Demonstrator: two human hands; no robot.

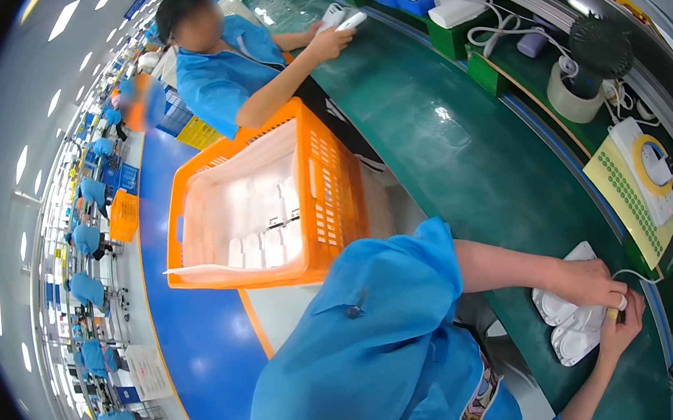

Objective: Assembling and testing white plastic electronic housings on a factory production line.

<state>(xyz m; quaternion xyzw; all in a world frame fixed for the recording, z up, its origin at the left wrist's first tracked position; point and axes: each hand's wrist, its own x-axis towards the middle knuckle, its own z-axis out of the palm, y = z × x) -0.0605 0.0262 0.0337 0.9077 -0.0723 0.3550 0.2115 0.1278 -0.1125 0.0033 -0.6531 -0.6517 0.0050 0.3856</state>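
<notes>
Well, the long green desk (438, 138) runs past me, an orange crate (354, 200) standing just beside it and a black fan (600, 45) along its far side. On the desk, towards the near edge, lies the white moulded tray (577, 336), partly covered by the left hand (588, 283). That one and the right hand (625, 319) meet over the desk, fingers curled at a small pale piece (622, 303); I can't tell which grips it.
</notes>
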